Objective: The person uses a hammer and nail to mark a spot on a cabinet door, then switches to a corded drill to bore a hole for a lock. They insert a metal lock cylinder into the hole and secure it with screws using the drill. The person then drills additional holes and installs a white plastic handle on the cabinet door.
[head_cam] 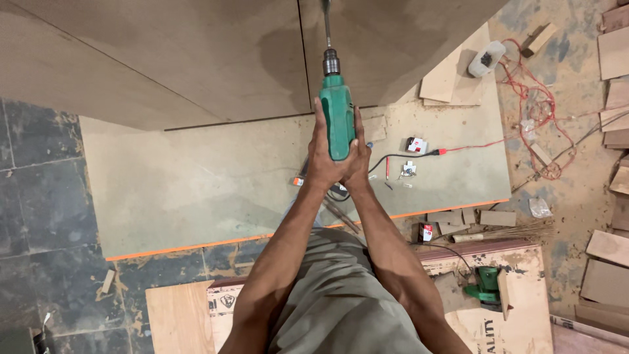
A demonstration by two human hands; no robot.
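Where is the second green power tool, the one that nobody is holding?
In the head view, the second green power tool lies low on the right, on a printed cardboard sheet, right of the person's right forearm.

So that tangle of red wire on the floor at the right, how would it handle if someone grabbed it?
The red wire lies in loose loops, so it is probably floppy and would trail or snag rather than lift as one piece. It looks thin, so likely light. One strand runs towards the black cable on the board, so pulling it may drag the small parts there.
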